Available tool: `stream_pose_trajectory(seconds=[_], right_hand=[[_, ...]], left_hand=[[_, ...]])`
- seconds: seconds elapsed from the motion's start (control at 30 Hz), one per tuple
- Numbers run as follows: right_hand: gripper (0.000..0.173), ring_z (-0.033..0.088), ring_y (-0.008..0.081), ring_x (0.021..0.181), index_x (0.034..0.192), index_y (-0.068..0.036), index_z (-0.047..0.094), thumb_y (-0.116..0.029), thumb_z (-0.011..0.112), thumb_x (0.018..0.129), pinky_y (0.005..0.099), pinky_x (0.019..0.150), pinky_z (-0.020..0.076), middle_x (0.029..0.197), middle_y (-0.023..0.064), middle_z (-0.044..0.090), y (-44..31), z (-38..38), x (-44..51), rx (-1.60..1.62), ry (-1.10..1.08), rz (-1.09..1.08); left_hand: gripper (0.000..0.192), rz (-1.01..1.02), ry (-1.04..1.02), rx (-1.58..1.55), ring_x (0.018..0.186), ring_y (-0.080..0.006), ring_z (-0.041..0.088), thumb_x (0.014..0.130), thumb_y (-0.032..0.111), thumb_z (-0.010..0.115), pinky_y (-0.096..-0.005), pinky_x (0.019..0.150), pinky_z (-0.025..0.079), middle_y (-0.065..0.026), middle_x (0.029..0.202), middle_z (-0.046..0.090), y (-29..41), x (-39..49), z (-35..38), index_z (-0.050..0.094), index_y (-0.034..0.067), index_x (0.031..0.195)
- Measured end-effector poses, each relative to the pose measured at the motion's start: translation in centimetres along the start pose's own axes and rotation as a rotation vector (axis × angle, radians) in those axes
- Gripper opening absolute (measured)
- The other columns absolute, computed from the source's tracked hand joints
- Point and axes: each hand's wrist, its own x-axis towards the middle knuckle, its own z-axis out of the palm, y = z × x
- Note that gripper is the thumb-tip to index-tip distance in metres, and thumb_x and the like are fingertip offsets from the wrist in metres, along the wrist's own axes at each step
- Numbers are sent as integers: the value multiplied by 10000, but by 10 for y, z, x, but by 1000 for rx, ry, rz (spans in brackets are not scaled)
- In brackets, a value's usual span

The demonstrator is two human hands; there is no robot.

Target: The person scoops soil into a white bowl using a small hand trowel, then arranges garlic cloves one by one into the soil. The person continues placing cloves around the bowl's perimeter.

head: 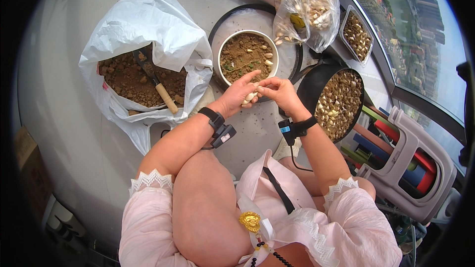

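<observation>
Several peeled garlic cloves (249, 98) lie in the curled fingers of my left hand (235, 95), just over the near rim of a round white pot (275, 67). The thumb and fingertips of my right hand (284, 94) meet the left one and pinch at a clove, which the fingers partly hide. Brown soil (237, 52) fills the pot. A few cloves (268, 55) rest along its right side, and a thin green-brown stem lies across the soil.
A white plastic bag (148, 18) of soil with a wooden-handled trowel (167, 98) stands left. To the right are a clear bag of garlic (308, 3), a black pot (310, 85) and a clear tray (367, 50), both planted with cloves, and a grey plastic stool (408, 163).
</observation>
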Motion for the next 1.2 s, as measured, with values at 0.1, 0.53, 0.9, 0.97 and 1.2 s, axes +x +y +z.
stream_pose_trajectory(seconds=[0.1, 0.53, 0.9, 0.97, 1.2], right_hand=[[178, 622, 94, 760, 958, 36, 682, -101, 702, 846, 260, 661, 497, 876, 71, 682, 4, -7, 5, -151, -30, -29], [67, 635, 354, 748, 796, -33, 629, -83, 590, 818, 435, 667, 513, 849, 145, 613, 10, -21, 46, -1090, 342, -500], [107, 624, 345, 773, 847, -56, 691, -144, 632, 829, 412, 680, 511, 842, 130, 603, 3, -19, 52, -1215, 247, -396], [137, 635, 317, 740, 887, -44, 688, -155, 610, 864, 398, 662, 505, 825, 150, 605, -1, -18, 41, -1019, 340, -509], [324, 580, 67, 737, 1018, 30, 695, -273, 644, 918, 227, 659, 462, 836, 30, 688, 0, 6, 5, -90, 56, -60]], left_hand=[[541, -24, -11, -3, 659, -71, 533, 970, 173, 481, -182, 454, 379, -28, 850, 584, -2, 3, -2, 268, 95, 1463], [382, 74, 59, -107, 776, -111, 561, 882, 81, 483, -218, 580, 445, -41, 970, 594, 6, -2, -7, 500, 26, 1259], [443, 63, 22, -28, 860, -89, 571, 900, 42, 547, -212, 650, 455, -55, 1146, 602, 6, -2, -5, 462, 44, 1335], [420, 69, 31, -29, 831, -78, 561, 914, 66, 550, -203, 625, 446, -44, 1114, 604, 4, -1, -5, 474, 45, 1327], [346, 85, 49, 48, 659, -28, 476, 956, 172, 554, -166, 476, 337, 25, 881, 564, 0, 3, -4, 533, 55, 1281]])
